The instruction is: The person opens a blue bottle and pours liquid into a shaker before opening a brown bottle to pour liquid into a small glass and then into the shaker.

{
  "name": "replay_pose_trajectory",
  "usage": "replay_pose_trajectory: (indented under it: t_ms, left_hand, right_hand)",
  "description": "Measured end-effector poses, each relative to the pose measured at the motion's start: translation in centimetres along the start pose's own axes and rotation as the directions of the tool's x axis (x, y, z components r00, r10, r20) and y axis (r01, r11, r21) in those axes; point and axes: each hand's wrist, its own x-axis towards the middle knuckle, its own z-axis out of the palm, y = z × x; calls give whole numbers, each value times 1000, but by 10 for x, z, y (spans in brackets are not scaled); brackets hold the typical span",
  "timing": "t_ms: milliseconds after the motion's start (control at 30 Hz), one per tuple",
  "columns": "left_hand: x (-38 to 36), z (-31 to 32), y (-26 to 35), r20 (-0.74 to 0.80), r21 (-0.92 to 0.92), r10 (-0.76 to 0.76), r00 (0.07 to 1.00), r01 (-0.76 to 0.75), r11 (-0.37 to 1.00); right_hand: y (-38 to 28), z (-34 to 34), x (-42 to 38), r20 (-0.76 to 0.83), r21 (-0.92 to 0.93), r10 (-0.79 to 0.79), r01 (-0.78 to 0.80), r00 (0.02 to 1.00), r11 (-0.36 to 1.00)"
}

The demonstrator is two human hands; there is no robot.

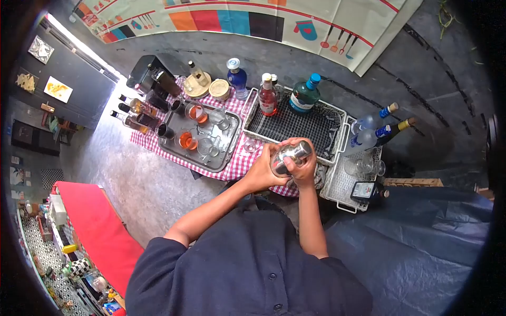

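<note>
A cocktail shaker (301, 150) with a shiny metal top is held between my two hands, tilted, in front of my chest. My left hand (262, 171) wraps round its lower body from the left. On the other side my right hand (304, 169) grips it, thumb lying across the body. Fingers cover much of the shaker, and what is inside cannot be made out. Just beyond my left hand, a small clear glass (249, 146) stands on the checked cloth (240, 167).
Left, a grey tray (215, 164) bears several glasses, some with orange-red drink (187, 140). A white wire basket (337, 111) holds a pink bottle (268, 97) and a teal bottle (305, 95). Right, a smaller basket (337, 197) carries glasses and a dark bottle (367, 191). More bottles (142, 108) stand far left.
</note>
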Motion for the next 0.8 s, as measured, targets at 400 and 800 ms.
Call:
replay_pose_trajectory:
  t_ms: [400,800]
  left_hand:
    - [10,7,-67,-80,345,210,974,-170,923]
    - [17,15,-139,-48,453,32,998,-7,891]
  right_hand:
    - [16,-67,-17,-108,-134,131,-145,986,980]
    - [70,-122,-73,-222,-759,291,-353,930,547]
